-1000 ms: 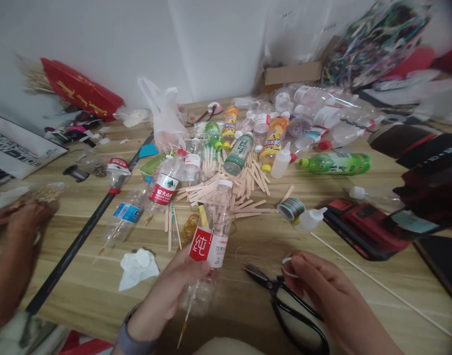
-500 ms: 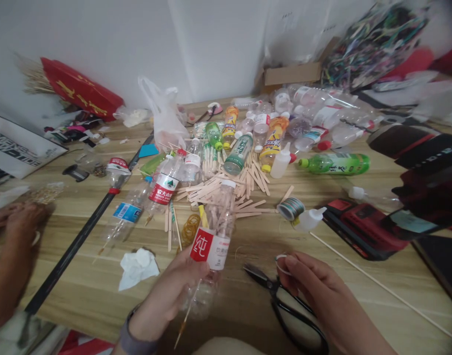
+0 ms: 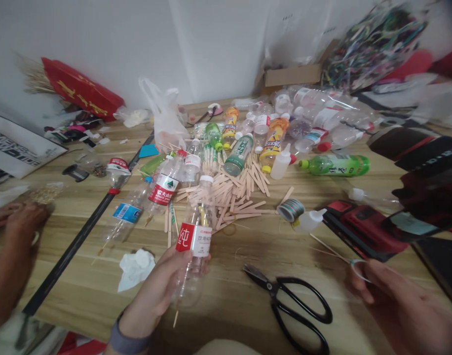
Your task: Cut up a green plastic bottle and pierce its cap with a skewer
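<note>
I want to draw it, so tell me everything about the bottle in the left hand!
The bottle is see-through and looks like plastic, with a white cap on and a red and white label across its middle. It is tilted, cap end pointing away from the person. The left hand grips it at and below the label. A thin stick shows at its bottom end.

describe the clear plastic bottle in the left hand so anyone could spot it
On the pale wooden table, find the heap of flat wooden sticks. Just in front, the left hand grips a clear plastic bottle with a white cap and red-and-white label. Unlike neighbouring bottles, it is held.
</note>
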A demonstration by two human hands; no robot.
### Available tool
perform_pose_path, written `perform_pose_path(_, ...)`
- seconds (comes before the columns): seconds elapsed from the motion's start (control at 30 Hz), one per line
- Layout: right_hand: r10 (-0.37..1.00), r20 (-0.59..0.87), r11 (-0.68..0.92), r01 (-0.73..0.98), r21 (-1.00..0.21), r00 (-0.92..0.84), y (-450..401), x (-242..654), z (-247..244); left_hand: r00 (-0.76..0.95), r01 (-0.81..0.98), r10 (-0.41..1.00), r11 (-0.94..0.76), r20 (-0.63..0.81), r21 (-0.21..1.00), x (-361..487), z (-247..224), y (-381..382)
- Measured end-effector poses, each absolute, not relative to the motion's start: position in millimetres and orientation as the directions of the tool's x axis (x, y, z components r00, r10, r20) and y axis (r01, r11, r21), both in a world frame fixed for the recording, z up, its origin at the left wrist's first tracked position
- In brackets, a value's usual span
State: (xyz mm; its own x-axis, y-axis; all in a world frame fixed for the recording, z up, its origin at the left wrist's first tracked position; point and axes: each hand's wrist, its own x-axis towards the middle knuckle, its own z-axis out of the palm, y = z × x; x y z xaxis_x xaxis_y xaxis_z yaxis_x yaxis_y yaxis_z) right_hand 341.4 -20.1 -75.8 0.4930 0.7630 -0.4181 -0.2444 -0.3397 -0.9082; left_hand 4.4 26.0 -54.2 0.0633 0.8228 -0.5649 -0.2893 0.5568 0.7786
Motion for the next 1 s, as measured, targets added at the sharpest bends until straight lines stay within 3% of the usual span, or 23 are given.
perform_pose_path(0.1, 0.8, -0.396, -0.333, -0.216, -0.918, 0.45, -19, 341, -77, 0.054, -0.282, 0.831, 0.545, -0.554, 0.79, 9, -53, 27)
perform_pose_path(0.33, 0.924, -0.354, -0.332, -0.158, -0.93, 0.143, -15, 312, -83, 0.161, -0.248, 0.841, 0.54, -0.516, 0.804, 18, -52, 24)
perform_pose_path(0.6, 0.96, -0.28, -0.279, -0.064, -0.958, -0.003, -5, 277, -76, 0.26, -0.253, 0.837, 0.539, -0.481, 0.803, 22, -58, 21)
perform_pose_path(1.0, 0.954, -0.298, -0.298, -0.052, -0.953, -0.019, 0, 266, -71, 0.354, -0.237, 0.813, 0.555, -0.461, 0.797, 27, -61, 19)
